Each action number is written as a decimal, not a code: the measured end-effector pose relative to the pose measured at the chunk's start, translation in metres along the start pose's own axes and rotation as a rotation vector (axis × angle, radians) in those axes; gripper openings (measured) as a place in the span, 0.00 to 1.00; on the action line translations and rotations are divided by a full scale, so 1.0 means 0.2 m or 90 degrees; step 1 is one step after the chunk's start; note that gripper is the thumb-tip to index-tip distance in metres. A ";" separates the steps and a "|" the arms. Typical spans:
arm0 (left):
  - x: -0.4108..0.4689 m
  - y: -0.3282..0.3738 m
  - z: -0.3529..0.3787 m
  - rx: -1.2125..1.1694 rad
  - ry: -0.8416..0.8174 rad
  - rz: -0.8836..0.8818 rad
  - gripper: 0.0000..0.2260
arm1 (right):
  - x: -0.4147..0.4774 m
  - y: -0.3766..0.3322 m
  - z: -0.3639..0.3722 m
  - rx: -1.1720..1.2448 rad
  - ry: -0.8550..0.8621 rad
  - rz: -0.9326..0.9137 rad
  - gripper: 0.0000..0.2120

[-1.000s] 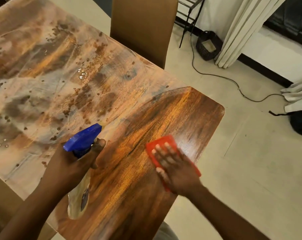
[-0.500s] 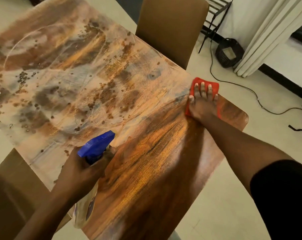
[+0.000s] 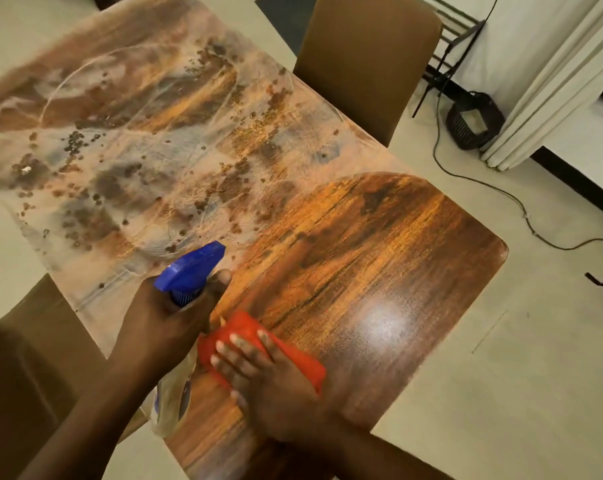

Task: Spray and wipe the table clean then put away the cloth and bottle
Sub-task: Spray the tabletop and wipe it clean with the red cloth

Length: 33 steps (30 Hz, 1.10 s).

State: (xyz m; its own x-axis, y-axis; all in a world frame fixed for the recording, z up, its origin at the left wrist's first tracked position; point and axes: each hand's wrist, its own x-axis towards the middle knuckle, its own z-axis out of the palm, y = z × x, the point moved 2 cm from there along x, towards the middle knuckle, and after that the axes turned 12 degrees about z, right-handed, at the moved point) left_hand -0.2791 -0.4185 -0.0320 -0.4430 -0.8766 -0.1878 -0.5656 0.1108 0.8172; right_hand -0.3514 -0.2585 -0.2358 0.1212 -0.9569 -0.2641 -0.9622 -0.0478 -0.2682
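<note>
Wiping by the counter's near edge.
Right hand presses straight fingers on the soft, limp cloth; left hand grips the bottle neck, which seems the surest hold.

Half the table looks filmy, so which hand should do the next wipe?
Right. The right hand presses flat on the red cloth; the left hand grips the blue-topped spray bottle.

Brn chair, curtain, floor cable
</note>
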 end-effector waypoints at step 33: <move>0.00 -0.09 -0.02 -0.003 0.011 -0.030 0.17 | 0.58 0.21 -0.28 -0.028 -0.051 -0.019 0.32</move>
State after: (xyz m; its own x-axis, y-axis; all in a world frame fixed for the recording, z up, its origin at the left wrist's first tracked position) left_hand -0.2663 -0.4220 -0.0437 -0.4042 -0.8885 -0.2171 -0.5826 0.0672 0.8100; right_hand -0.3923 -0.3886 -0.2257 0.1676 -0.9291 -0.3298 -0.9673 -0.0904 -0.2368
